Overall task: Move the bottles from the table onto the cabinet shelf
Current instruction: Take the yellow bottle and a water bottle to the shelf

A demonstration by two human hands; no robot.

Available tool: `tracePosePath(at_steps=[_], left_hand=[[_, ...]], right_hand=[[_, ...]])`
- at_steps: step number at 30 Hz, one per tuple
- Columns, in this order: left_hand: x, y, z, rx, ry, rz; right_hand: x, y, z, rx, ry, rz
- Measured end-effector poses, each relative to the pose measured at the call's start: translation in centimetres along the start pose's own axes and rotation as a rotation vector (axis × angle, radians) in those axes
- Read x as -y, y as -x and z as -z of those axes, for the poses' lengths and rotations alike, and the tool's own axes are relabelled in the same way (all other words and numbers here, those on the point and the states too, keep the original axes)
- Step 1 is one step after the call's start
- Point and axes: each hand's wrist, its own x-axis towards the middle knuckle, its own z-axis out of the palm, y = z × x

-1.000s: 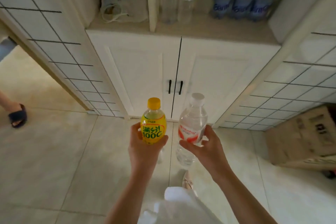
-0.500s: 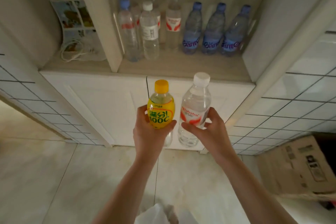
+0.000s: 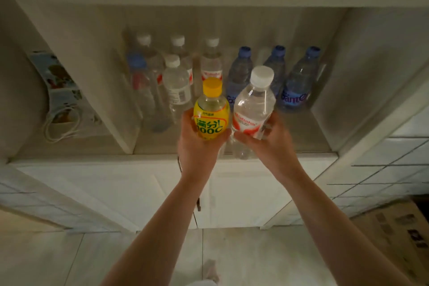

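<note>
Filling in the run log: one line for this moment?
left hand: holds yellow bottle | right hand: holds clear bottle | shelf: neither placed

cabinet shelf (image 3: 290, 139) | clear white-capped bottles (image 3: 176, 86) at back left | blue bottles (image 3: 299, 83) at back right | front edge bare

The left hand (image 3: 197, 144) grips a yellow bottle (image 3: 211, 111) with a yellow cap, held upright. The right hand (image 3: 271, 144) grips a clear bottle (image 3: 251, 111) with a white cap and red label, just beside the yellow one. Both are held in front of the cabinet shelf (image 3: 290, 137). On the shelf stand clear white-capped bottles (image 3: 176, 86) at left and blue bottles (image 3: 297, 86) at right. A white cable (image 3: 58, 125) lies in the left compartment.
</note>
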Motion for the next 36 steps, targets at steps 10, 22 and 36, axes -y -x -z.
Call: tracePosePath(at_steps=[10, 22, 36], left_hand=[[2.6, -3.9, -2.7, -0.009, 0.021, 0.049], [5.7, -3.0, -2.6, 0.061, -0.014, 0.042], [6.5, -3.9, -4.8, -0.019, -0.205, 0.041]], right_hand=[[-3.8, -4.5, -0.9, -0.022, 0.037, -0.047], [-6.7, -3.6, -1.5, 0.026, -0.018, -0.08], [-7.9, -5.5, -2.5, 0.04, -0.004, -0.083]])
